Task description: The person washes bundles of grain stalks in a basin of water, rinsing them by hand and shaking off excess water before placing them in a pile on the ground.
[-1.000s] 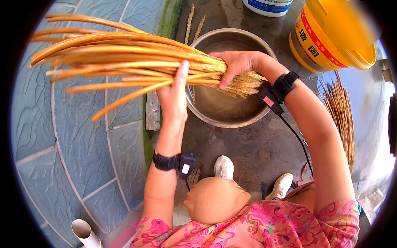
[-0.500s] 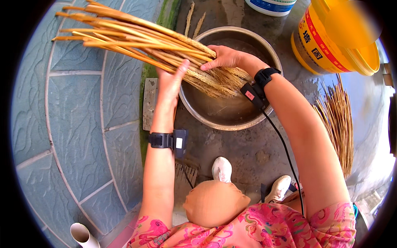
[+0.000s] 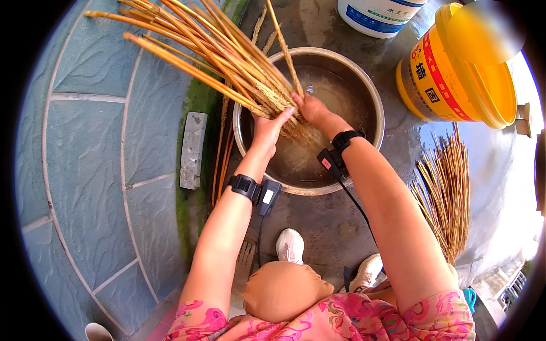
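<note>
A thick bundle of golden dried stalks (image 3: pixel 207 54) slants over the left side of a round metal basin (image 3: pixel 380 113) of murky water. Its bare ends fan out to the upper left, and the bushy heads hang down inside the basin. Underneath, my left hand (image 3: pixel 266 135) is closed round the bundle near the heads, thumb on top. At the heads' right side, my right hand (image 3: pixel 314 111) is closed on a single stalk (image 3: pixel 284 48) that stands apart from the others. The fingertips of my right hand are partly hidden.
A yellow bucket (image 3: pixel 449 79) stands at the far right, beside a white and blue bucket (image 3: pixel 375 20). More stalks (image 3: pixel 446 193) lie in a pile on the wet floor to the right. Left of the basin are a grey block (image 3: pixel 193 150) and several loose stalks (image 3: pixel 223 153).
The bundle has swung steeper and its stalks have fanned apart. My left hand has moved right and lower; my right hand has shifted slightly down, and one stalk now stands separate.
</note>
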Available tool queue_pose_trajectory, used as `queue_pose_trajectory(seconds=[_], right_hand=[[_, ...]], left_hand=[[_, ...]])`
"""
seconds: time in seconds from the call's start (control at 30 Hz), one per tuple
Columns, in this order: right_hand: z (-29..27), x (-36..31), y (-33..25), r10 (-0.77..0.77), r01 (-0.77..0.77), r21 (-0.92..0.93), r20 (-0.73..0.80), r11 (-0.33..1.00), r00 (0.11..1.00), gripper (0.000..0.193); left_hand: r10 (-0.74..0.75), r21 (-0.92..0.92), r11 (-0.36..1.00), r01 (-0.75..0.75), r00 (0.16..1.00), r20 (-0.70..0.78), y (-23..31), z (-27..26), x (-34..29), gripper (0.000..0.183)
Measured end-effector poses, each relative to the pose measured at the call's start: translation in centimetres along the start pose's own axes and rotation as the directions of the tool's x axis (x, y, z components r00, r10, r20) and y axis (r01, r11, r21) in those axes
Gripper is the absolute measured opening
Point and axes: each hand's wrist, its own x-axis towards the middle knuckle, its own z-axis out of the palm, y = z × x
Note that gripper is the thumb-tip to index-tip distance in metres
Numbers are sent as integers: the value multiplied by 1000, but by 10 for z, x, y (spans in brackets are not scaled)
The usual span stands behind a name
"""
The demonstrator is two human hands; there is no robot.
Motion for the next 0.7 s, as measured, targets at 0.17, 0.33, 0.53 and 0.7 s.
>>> queue_pose_trajectory(seconds=[0.17, 0.33, 0.53, 0.7], right_hand=[[-8, -21, 9, -74, 81, -12, 299, 997, 951, 68], [-39, -4, 10, -50, 146, -223, 389, 964, 920, 55], [-30, -7, -33, -202, 199, 93, 25, 976, 979, 78], [0, -22, -40, -224, 222, -37, -98, 974, 970, 88]], left_hand=[[-220, 96, 972, 215, 975, 38, -5, -26, -19, 52], [-216, 376, 889, 260, 964, -155, -22, -30, -19, 55], [-297, 565, 723, 398, 917, -266, -22, -16, 10, 77], [-222, 593, 748, 297, 955, -198, -30, -17, 20, 68]])
